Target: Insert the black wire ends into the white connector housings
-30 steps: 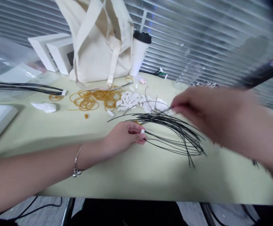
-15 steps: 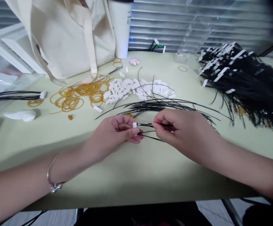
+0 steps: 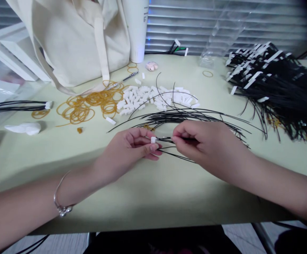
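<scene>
Two hands face each other above the pale green surface (image 3: 148, 197): the left hand (image 3: 132, 146) pinches a small white plastic connector (image 3: 153, 140); just to its right, the right hand (image 3: 206, 141) pinches thin black wire (image 3: 168, 138) (silvery near the connector), its long axis running crosswise, left to right.

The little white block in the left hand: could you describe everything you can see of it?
The white block is small, pale and box-shaped, with a smooth look like plastic. The left hand holds it at the fingertips, the thumb partly covering its lower end. It is held above the table. Thin black wires extend rightward from beside it, some pinched by the right hand. Any holes are too small to make out, and how firmly the wires are seated cannot be told.
</scene>
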